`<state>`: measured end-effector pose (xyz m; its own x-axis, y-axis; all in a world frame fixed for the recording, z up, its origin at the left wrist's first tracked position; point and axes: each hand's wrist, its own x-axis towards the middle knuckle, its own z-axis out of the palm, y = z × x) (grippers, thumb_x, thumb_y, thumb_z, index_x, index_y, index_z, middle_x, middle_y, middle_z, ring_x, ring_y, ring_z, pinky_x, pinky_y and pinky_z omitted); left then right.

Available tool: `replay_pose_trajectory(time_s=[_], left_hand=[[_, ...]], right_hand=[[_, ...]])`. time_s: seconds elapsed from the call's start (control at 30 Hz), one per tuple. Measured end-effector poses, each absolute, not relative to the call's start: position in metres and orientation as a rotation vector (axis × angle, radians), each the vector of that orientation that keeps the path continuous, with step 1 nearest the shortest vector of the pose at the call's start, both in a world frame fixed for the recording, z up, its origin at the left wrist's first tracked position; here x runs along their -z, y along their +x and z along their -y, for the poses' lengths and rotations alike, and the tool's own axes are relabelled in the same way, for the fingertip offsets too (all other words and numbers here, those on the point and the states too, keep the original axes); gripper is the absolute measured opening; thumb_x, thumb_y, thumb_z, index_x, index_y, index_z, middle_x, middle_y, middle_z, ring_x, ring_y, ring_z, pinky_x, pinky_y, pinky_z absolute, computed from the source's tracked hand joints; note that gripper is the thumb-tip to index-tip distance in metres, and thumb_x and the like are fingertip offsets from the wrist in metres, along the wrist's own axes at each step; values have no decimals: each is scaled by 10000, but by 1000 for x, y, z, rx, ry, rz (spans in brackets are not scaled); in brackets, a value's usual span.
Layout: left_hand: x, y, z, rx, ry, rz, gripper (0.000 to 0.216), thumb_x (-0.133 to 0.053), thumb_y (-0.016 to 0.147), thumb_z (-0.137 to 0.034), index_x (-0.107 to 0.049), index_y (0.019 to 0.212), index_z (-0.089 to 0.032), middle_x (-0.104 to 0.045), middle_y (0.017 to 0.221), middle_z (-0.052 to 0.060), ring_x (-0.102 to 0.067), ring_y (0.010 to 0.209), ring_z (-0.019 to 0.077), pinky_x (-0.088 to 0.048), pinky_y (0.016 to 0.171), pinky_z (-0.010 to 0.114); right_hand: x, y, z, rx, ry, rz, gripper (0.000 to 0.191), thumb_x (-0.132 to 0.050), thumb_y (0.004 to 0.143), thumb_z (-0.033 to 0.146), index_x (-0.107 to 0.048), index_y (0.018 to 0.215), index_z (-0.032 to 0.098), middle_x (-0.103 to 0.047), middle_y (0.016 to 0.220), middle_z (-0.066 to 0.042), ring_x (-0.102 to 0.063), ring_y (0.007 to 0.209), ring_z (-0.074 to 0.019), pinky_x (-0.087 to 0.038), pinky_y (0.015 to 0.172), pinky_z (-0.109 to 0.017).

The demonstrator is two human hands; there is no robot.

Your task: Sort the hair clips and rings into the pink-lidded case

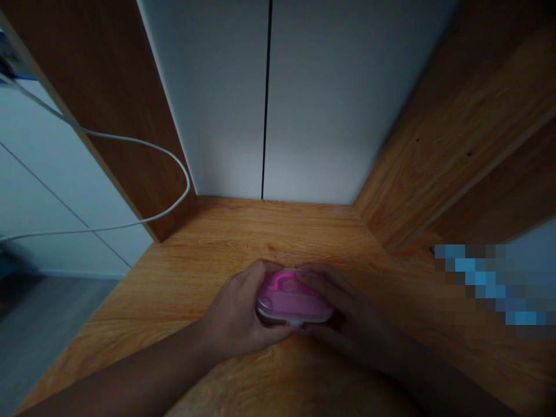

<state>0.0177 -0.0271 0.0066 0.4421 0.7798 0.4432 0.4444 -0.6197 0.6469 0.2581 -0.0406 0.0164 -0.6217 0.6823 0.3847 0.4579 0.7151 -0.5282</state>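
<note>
A small pink plastic case with a clear rim rests on the wooden desk top, near the middle. My left hand curls round its left side, fingers over the top edge. My right hand wraps the right side, fingers lying on the lid. Both hands grip the pink case together. The case's underside and right end are hidden by my fingers.
The desk sits in a niche with a white back wall and brown wooden side panels. A white cable loops past the left panel. A blurred blue patch lies at the right. Floor shows at lower left.
</note>
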Motion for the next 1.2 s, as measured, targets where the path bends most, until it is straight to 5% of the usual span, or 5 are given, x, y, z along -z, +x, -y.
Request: replay_pose_trajectory(time_s=[0.43,0.73,0.83,0.93,1.2], left_hand=[[-4,21,19,-1145,2293,-1050,690,-821,696,-441,-448,1220,-190,-615,1161,113,-631,1060,270,-526,896,405],[-7,14,22,-1103,2192,-1153,339,-273,1039,-358,-481,1255,-201,-664,1201,93,-638,1098,221,-481,953,358],[-9,19,24,-1078,2175,-1301,383,-220,1047,-312,-416,1348,-180,-712,1077,87,-690,975,222,-507,886,348],[-13,22,24,-1052,2184,-1424,342,-298,1031,-289,-472,1313,-203,-710,1147,83,-678,1063,220,-493,927,325],[-16,18,15,-885,1796,-2160,366,-305,1061,-295,-585,1176,-88,-679,1071,172,-673,996,267,-527,885,443]], right_hand=[[-3,255,28,-532,-978,2265,881,-664,876,223,-142,1583,273,-400,1464,-138,-452,1311,-268,-422,1089,-458],[-32,242,26,-409,-1157,2342,781,-782,760,286,-419,1445,182,-538,1265,-113,-566,1139,-238,-480,981,-370],[-55,222,27,-255,-1357,2417,678,-801,693,334,-529,1283,143,-598,1166,-122,-608,1031,-258,-502,891,-367],[-70,193,30,-111,-1374,2469,784,-812,641,450,-524,1302,140,-572,1259,-176,-537,1178,-352,-417,1006,-455],[-68,156,37,137,-1592,2498,582,-668,802,495,-538,1267,170,-640,1174,-182,-611,1086,-352,-450,926,-444]])
